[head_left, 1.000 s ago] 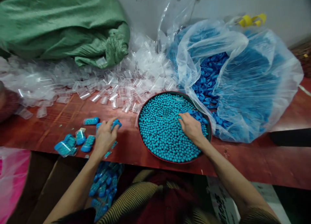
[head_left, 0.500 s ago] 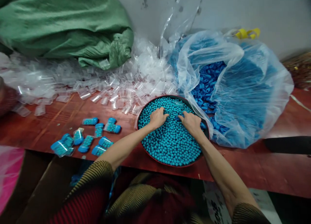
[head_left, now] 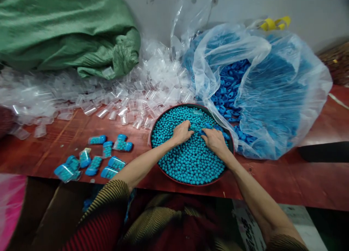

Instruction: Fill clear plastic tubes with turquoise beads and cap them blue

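Observation:
A round, dark-rimmed tray point(head_left: 174, 181) full of small turquoise balls point(head_left: 193, 164) sits near the table's front edge. Over its middle, my left hand point(head_left: 182, 132) has its fingers curled together around something small that looks clear with turquoise in it, mostly hidden. Facing it from the right, my right hand point(head_left: 214, 139) pinches a small blue cap point(head_left: 204, 131) between thumb and fingers. More blue caps point(head_left: 216, 127) lie on the balls just behind my right hand. Several filled clear containers with blue caps point(head_left: 94, 165) lie on the table to the left.
Loose clear plastic tubes point(head_left: 125, 102) are heaped along the back, under a green sack point(head_left: 68, 33). A translucent bag point(head_left: 275, 94) of blue caps stands open at the right. Beyond it lies a dark strap-like object point(head_left: 324, 152) on the red table point(head_left: 272, 178).
The view has shifted slightly. My hands have come a little closer together over the tray. More blue caps now show behind my right hand.

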`<state>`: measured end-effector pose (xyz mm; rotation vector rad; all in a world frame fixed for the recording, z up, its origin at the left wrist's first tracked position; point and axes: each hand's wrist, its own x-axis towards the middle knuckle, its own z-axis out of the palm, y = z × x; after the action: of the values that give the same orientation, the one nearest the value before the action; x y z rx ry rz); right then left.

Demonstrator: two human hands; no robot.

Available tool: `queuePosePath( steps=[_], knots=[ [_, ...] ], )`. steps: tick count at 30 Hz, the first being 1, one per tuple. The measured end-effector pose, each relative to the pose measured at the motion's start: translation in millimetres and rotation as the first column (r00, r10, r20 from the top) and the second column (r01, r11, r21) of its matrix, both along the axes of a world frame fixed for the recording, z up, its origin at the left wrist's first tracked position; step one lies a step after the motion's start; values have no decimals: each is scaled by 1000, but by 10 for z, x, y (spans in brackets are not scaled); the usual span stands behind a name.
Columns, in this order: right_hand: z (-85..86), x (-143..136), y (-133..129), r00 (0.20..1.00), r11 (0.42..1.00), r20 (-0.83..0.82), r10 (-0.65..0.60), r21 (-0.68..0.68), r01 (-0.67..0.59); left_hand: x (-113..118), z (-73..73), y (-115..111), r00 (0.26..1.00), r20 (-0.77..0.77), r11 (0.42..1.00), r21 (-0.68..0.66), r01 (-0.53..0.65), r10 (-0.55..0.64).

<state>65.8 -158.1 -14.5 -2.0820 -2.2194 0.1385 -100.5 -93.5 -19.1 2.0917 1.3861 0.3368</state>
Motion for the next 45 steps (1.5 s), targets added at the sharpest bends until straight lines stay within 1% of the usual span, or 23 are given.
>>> queuePosePath(
  steps=[2, 5, 6, 8, 11, 14, 16, 18, 19, 20, 21, 23, 25, 28, 31, 34, 36, 40, 41, 42, 45],
  knots=[
    [34, 13, 59, 992, 999, -120, -41, 28, 44, 16, 15, 27, 999, 12, 998, -29, 49, -48],
    [88, -34, 170, 941, 995, -329, -83, 16, 94, 37, 24, 75, 991, 30, 990, -46, 134, -132],
    [99, -57, 198, 920, 997, -384, -77, -4, 82, 38, 25, 88, 988, 40, 987, -56, 153, -150],
    [102, -88, 222, 874, 999, -485, -44, -39, 29, 20, 25, 102, 987, 63, 984, -87, 155, -150],
    [62, -50, 182, 788, 995, -616, 0, -78, -61, -69, 40, 99, 985, 150, 987, -124, 101, -82],
    [7, 37, 117, 706, 990, -708, -16, -109, -88, -192, 87, 72, 946, 325, 981, -179, 77, -15],
    [-10, 51, 96, 621, 989, -782, -51, -125, -76, -251, 126, 33, 899, 437, 951, -289, 105, 33],
    [-4, 2, 93, 518, 989, -852, -76, -130, -69, -274, 152, -25, 860, 500, 901, -413, 131, 104],
    [6, -41, 94, 483, 990, -872, -76, -123, -67, -273, 156, -61, 847, 516, 880, -453, 142, 129],
    [21, -90, 93, 467, 992, -881, -68, -109, -61, -267, 154, -99, 836, 532, 872, -466, 152, 139],
    [38, -139, 89, 469, 994, -882, -56, -92, -54, -259, 147, -137, 825, 549, 877, -452, 161, 132],
    [78, -223, 68, 500, 998, -865, -38, -59, -27, -250, 130, -213, 804, 585, 902, -398, 168, 108],
    [121, -277, 34, 539, 999, -842, -32, -39, -1, -261, 126, -281, 778, 616, 914, -376, 154, 123],
    [172, -327, -34, 562, 999, -826, -51, -43, 27, -306, 166, -367, 732, 650, 884, -443, 149, 203],
    [202, -389, -112, 537, 996, -840, -81, -43, 83, -340, 236, -438, 698, 672, 851, -494, 175, 247],
    [238, -440, -179, 539, 994, -840, -57, 3, 110, -342, 285, -501, 674, 688, 851, -497, 167, 269],
    [281, -434, -202, 555, 998, -832, -16, 21, 60, -338, 299, -541, 664, 694, 860, -487, 151, 277],
    [390, -344, -201, 612, 987, -780, 131, 46, -152, -337, 319, -602, 649, 715, 872, -462, 159, 261],
    [411, -322, -197, 619, 982, -770, 153, 49, -182, -338, 329, -610, 650, 716, 873, -459, 162, 256],
    [426, -306, -194, 622, 980, -766, 160, 50, -191, -340, 341, -615, 651, 716, 873, -458, 165, 253],
    [437, -283, -194, 628, 986, -764, 146, 63, -152, -351, 377, -615, 664, 711, 874, -452, 178, 232]
  ],
)
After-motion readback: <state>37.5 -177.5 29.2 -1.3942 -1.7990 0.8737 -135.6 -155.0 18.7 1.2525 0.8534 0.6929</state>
